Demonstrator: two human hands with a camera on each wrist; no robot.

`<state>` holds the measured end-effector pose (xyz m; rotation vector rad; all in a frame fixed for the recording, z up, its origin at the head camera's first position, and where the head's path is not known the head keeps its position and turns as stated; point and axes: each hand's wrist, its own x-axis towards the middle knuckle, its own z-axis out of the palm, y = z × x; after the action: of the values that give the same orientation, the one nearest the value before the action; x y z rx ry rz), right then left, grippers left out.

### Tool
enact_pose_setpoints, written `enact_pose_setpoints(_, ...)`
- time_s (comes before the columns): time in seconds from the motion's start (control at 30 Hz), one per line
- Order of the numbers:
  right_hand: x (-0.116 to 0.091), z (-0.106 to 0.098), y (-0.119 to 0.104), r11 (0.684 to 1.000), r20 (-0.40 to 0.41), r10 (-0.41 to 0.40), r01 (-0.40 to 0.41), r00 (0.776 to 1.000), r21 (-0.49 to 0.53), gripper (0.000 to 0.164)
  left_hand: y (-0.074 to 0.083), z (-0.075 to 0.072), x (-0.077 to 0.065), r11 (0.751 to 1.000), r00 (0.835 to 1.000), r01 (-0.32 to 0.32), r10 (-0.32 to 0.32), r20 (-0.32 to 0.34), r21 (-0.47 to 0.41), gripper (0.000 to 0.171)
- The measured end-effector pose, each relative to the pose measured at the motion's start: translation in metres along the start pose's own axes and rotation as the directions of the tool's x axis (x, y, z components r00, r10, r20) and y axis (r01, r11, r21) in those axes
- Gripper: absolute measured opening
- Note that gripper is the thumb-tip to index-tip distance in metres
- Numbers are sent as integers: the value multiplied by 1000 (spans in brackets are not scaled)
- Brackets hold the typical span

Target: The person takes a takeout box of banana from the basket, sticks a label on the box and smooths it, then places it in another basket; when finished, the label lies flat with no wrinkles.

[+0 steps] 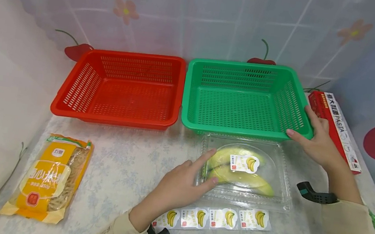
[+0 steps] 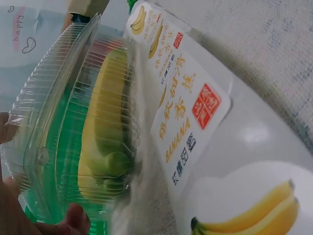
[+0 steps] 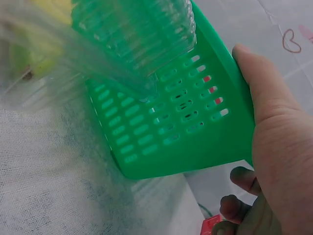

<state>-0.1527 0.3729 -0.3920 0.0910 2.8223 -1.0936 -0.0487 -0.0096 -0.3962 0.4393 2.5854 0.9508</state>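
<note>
A clear plastic clamshell box [image 1: 283, 186] holds bananas [image 1: 243, 179] and bears a white banana sticker [image 1: 243, 163] on its lid. My left hand [image 1: 182, 182] lies at the box's left end, its index finger reaching over the lid and its thumb near the front. Behind the box stands a green basket [image 1: 232, 130]. My right hand [image 1: 320, 141] holds its front right corner, thumb at the front rim and index finger along the right rim. The other right fingers hang curled outside the basket in the right wrist view. A strip of banana stickers [image 1: 223, 219] lies before the box.
A red basket [image 1: 113, 119] stands left of the green one. On the left of the table lies a yellow bag of pasta [image 1: 47, 177]. A red and white pasta box [image 1: 336, 130] lies along the right side, beyond my right hand. A patterned curtain [image 1: 173, 15] hangs behind the baskets.
</note>
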Motion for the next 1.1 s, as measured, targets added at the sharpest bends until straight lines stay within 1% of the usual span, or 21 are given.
enact_pose_setpoints(0.1, 1, 1, 1, 1000, -2, -8, 8, 1000, 11, 96, -3, 2, 1, 995, 999, 7, -2, 52, -98, 68)
enact_pose_setpoints(0.2, 2, 1, 2, 999, 9, 1, -2, 1000, 51, 96, -6, 4, 1, 981, 996, 17, 2, 94, -195, 70)
enact_pose_setpoints(0.37, 4, 2, 5, 992, 36, 19, -23, 999, 123, 92, -9, 3, 0, 957, 995, -3, 33, 97, -291, 70)
enact_pose_setpoints(0.5, 3, 1, 4, 989, 48, 22, -28, 999, 144, 91, -12, 1, -3, 938, 994, -7, 45, 100, -347, 68)
enact_pose_setpoints(0.57, 2, 1, 4, 987, 48, 15, -22, 999, 161, 90, -14, 0, -5, 932, 993, -3, 46, 109, -363, 68)
enact_pose_setpoints(0.7, 0, 0, 4, 983, 43, 0, -8, 999, 181, 89, -17, -3, -9, 928, 992, -9, 53, 110, -371, 67)
enact_pose_setpoints(0.83, 0, 0, 5, 981, 45, -2, -6, 999, 194, 89, -19, -8, -15, 927, 994, -17, 57, 94, -376, 67)
enact_pose_setpoints(0.97, 1, 1, 6, 980, 46, 3, -12, 999, 197, 89, -20, -15, -26, 919, 993, -28, 70, 92, -393, 65)
enact_pose_setpoints(1.1, 2, 2, 7, 979, 47, 3, -13, 999, 205, 89, -20, -24, -41, 909, 991, -28, 79, 105, -415, 64)
